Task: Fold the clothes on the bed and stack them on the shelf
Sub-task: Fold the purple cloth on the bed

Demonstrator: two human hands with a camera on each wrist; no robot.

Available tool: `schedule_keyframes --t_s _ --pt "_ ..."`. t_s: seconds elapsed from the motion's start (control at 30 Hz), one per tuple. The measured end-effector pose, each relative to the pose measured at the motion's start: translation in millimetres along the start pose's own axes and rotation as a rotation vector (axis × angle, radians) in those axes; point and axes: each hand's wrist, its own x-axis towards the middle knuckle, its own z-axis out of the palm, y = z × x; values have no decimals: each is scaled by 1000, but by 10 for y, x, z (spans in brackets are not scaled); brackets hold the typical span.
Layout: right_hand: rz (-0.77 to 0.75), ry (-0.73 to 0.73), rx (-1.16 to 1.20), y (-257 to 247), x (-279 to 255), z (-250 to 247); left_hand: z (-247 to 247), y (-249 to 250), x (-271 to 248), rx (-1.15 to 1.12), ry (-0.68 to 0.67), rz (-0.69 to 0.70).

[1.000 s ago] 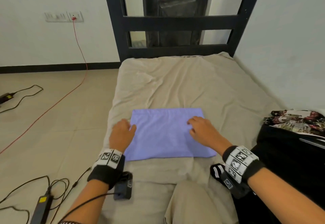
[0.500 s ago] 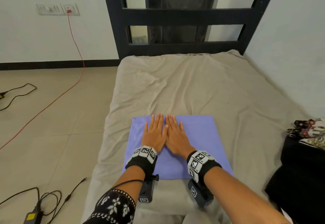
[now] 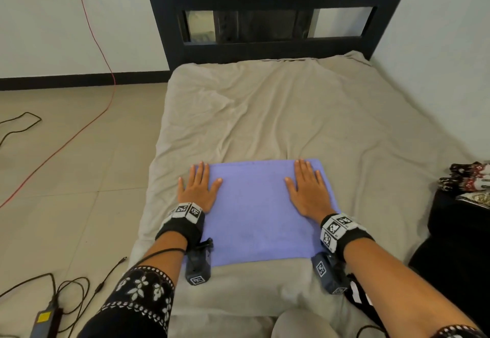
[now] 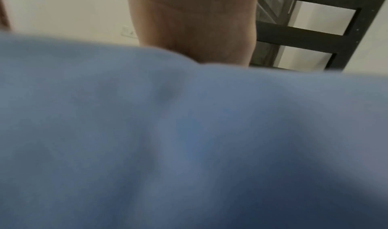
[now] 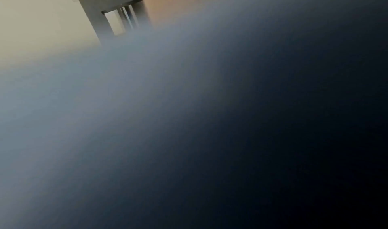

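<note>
Under my palms the lilac cloth looks soft, matt and smooth. Around it the beige bedsheet is matt, creased fabric. Beyond it, the headboard looks like dark painted wood.

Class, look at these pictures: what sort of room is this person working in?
Most likely a bedroom: a mattress under a beige sheet, a dark bed frame at its far end, and a folded lilac cloth.

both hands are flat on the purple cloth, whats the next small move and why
Probably fold it in half once more. The purple cloth lies flat as a wide rectangle on the bed, with the left hand and right hand pressing its two side edges, fingers straight. It looks smooth already, yet still wide.
</note>
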Motion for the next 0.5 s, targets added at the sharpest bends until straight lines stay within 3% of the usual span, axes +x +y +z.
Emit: schedule_keyframes --t_s 0.1,0.17,0.27,0.5 --pt "47 -98 17 165 67 -179 -157 -93 37 35 -46 20" --pt "29 -174 44 216 158 -357 -298 -118 109 50 18 56" --pt "20 -99 110 319 322 -586 -504 -115 214 -1 99 55" --pt "249 -169 437 405 535 -692 -609 -192 431 -119 -86 -93"
